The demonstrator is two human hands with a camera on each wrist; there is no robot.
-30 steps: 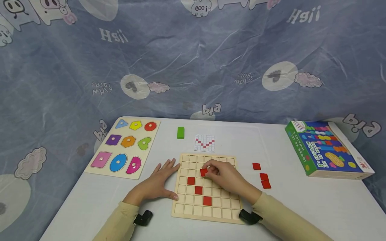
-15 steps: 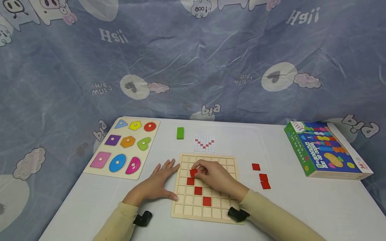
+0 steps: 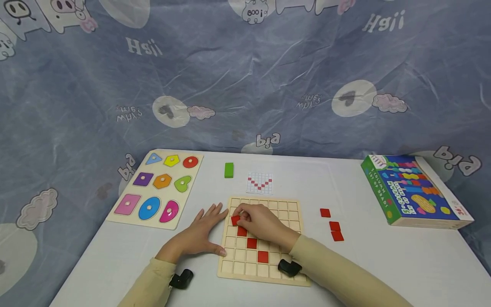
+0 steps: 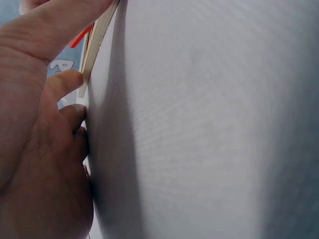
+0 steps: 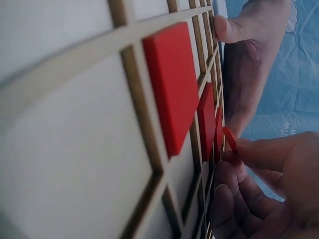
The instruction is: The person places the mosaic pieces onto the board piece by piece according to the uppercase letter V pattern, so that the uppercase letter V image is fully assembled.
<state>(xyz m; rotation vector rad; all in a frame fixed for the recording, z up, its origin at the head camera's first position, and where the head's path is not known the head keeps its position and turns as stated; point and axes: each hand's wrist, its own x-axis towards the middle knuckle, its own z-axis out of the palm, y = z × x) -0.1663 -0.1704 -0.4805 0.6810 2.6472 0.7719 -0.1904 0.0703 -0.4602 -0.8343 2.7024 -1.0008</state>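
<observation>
Covering the far side, a blue printed cloth (image 3: 245, 81) hangs behind the white tabletop (image 3: 387, 262). On the right lies a bead set box (image 3: 418, 187), on the left a knobbed shape puzzle (image 3: 168, 194). Between them, nearer, is the wooden grid board (image 3: 274, 258). The left hand (image 3: 197, 236) is spread and grasps nothing; its thumb touches the left edge of the board. The right hand (image 3: 264, 224) is over the board. Beyond are a pattern card (image 3: 259, 183) and a green block (image 3: 229, 170). The smallest things are red and square: the right hand pinches the held tile (image 3: 235, 221) at the leftmost column, contact with the board I cannot tell; three seated tiles (image 3: 251, 243) make a diagonal, and three loose tiles (image 3: 334, 226) lie to the right.
</observation>
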